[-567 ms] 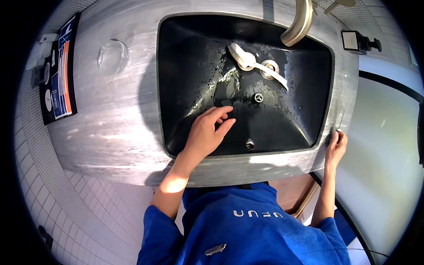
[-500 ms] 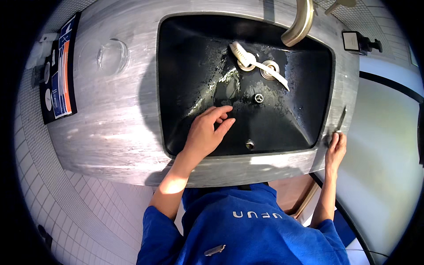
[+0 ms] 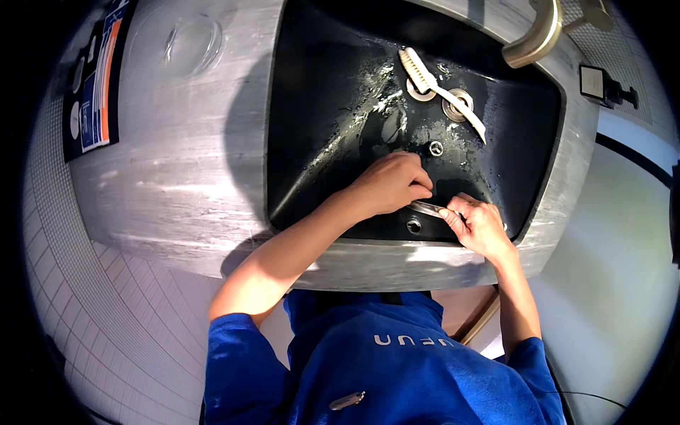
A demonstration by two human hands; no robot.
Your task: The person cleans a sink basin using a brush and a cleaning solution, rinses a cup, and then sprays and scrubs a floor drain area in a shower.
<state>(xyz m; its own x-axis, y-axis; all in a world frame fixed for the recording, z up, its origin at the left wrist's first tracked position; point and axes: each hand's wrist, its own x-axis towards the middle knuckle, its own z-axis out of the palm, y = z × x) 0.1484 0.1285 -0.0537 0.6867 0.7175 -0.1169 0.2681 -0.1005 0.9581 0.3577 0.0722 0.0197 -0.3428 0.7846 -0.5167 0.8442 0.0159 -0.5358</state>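
Observation:
Over the near part of the black sink (image 3: 319, 92), my right hand (image 3: 484, 228) is closed around a slim, shiny metal tool (image 3: 427, 208), shaped somewhat like tweezers. The tool's far end points left and meets the fingers of my left hand (image 3: 393, 183). That hand is curled with thumb and fingers drawn together, and anything inside it is hidden. Just beyond the hands, a small round metal fitting (image 3: 436, 149) lies on the sink floor. Nearer to me, the overflow hole (image 3: 414, 226) shows in the front wall.
A white brush (image 3: 418, 71) lies across two metal rings, a left one (image 3: 421, 91) and a right one (image 3: 459, 103). The faucet (image 3: 533, 41) overhangs the back right. A clear glass dish (image 3: 193, 47) sits on the grey counter (image 3: 159, 156), and a dark bottle (image 3: 605, 86) stands far right.
My right hand has picked up the metal tool from the counter's right edge and brought it over the sink. My left hand has moved right and curled its fingers. The view has shifted slightly.

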